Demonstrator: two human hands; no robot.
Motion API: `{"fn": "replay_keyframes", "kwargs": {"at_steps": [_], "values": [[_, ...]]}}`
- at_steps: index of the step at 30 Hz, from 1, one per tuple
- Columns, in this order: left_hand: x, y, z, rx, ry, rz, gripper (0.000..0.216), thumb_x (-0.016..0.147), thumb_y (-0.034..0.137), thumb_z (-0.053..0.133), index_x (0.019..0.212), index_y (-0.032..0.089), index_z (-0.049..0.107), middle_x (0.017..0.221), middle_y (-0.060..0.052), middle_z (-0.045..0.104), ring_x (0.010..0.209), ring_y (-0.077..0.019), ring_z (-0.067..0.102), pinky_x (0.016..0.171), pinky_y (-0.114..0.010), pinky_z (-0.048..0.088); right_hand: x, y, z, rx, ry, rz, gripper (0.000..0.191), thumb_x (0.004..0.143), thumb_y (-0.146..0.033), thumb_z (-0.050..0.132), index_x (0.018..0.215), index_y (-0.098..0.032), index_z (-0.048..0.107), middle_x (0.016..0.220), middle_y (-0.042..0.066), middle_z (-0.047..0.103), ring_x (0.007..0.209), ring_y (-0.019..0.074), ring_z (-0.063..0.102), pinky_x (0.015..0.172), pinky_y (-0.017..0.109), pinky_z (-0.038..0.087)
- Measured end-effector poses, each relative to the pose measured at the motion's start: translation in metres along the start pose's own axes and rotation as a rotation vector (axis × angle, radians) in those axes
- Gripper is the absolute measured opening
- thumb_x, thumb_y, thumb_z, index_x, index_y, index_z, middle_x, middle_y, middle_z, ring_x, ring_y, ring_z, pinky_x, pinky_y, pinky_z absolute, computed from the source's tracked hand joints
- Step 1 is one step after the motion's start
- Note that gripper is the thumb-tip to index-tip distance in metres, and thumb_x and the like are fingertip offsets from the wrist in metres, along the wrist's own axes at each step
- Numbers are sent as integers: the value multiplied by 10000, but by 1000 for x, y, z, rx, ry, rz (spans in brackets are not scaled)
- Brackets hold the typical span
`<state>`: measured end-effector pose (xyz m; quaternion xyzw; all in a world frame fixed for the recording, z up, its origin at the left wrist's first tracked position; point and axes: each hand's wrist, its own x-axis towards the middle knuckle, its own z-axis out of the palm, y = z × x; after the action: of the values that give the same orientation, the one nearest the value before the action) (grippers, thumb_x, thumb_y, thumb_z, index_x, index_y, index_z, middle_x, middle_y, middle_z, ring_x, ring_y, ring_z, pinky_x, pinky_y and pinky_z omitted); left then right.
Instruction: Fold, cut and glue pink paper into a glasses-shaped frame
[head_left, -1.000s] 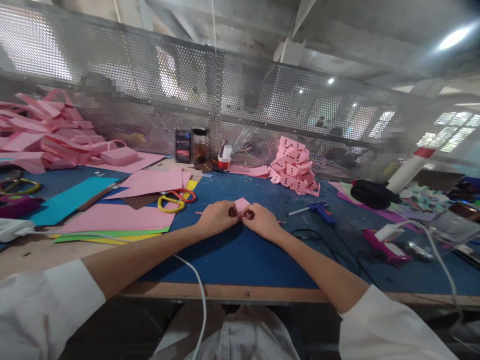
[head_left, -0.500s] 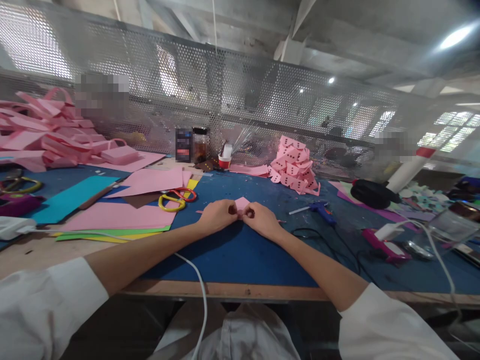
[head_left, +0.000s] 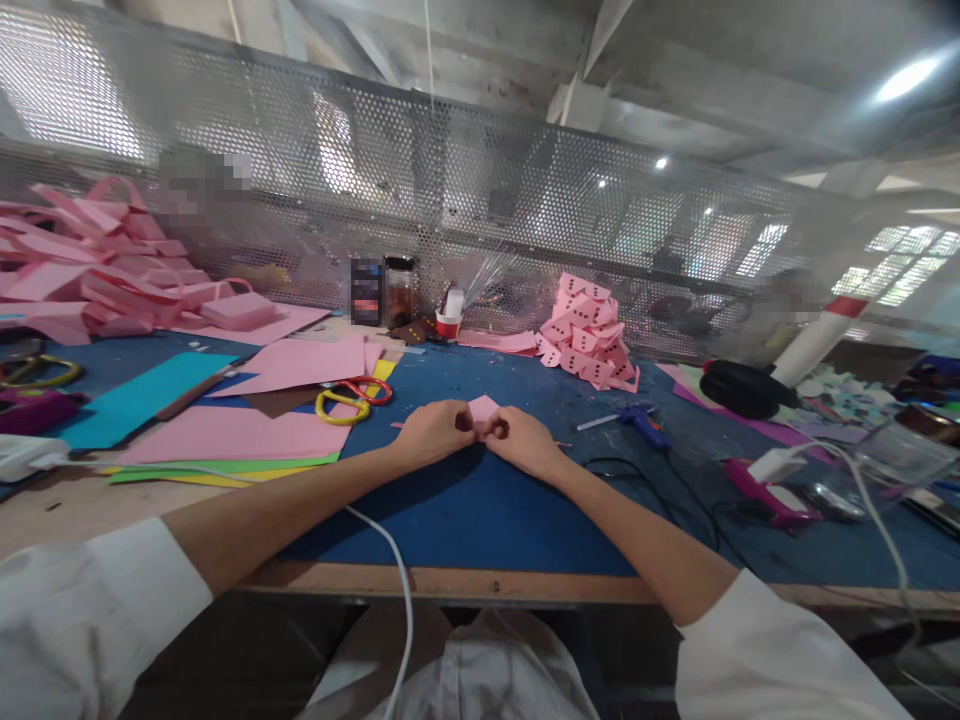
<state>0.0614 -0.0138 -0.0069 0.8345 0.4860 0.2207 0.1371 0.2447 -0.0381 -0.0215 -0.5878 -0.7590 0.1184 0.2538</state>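
Between my two hands a small pink paper piece [head_left: 483, 406] is pinched, its pointed top showing above the fingers. My left hand [head_left: 435, 436] grips its left side and my right hand [head_left: 523, 440] its right side, with thumbs and fingertips close together at the middle. Thin pink ends stick out past both hands. Most of the paper is hidden by my fingers. A blue glue gun [head_left: 643, 425] with a clear glue stick lies to the right of my right hand. Scissors with red and yellow handles [head_left: 352, 400] lie left of my left hand.
Pink paper sheets [head_left: 240, 434] and a turquoise sheet [head_left: 150, 400] lie on the left. A heap of pink paper strips [head_left: 90, 265] fills the back left. A stack of dotted pink pieces [head_left: 585, 335] stands behind. A white cable [head_left: 401, 570] hangs over the front edge.
Both hands stay almost in place on the pink paper, with only slight finger movement. The view has shifted very slightly.
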Motion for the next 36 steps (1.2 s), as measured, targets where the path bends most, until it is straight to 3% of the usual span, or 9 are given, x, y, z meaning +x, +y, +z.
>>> {"fn": "replay_keyframes", "kwargs": {"at_steps": [11, 22, 29, 36], "values": [[4, -10, -6, -89, -85, 65, 172, 732, 282, 569, 828, 201, 686, 810, -15, 721, 729, -168, 645, 607, -228, 405, 0, 4, -10, 43, -66, -92, 212, 716, -88, 580, 863, -195, 689, 791, 7, 634, 709, 124, 540, 628, 225, 355], [4, -13, -9, -109, -103, 79, 192, 709, 232, 551, 831, 198, 696, 790, -5, 717, 722, -163, 642, 619, -224, 419, 0, 5, -13, 54, -94, -109, 263, 718, -61, 559, 901, -195, 692, 795, 0, 624, 692, 111, 538, 642, 218, 371], [4, -12, 1, -60, -4, 34, 179, 751, 296, 545, 818, 208, 686, 822, -27, 721, 750, -185, 646, 614, -244, 399, 0, 4, -6, 33, -24, -53, 102, 773, -167, 581, 831, -198, 659, 827, 15, 627, 700, 125, 545, 625, 237, 361], [6, -14, -2, -96, -37, 69, 171, 735, 264, 549, 826, 201, 679, 821, -23, 712, 753, -176, 639, 635, -236, 417, 1, 8, -11, 64, -66, -107, 191, 739, -88, 549, 867, -188, 649, 822, 6, 628, 687, 106, 547, 638, 220, 382]]}}
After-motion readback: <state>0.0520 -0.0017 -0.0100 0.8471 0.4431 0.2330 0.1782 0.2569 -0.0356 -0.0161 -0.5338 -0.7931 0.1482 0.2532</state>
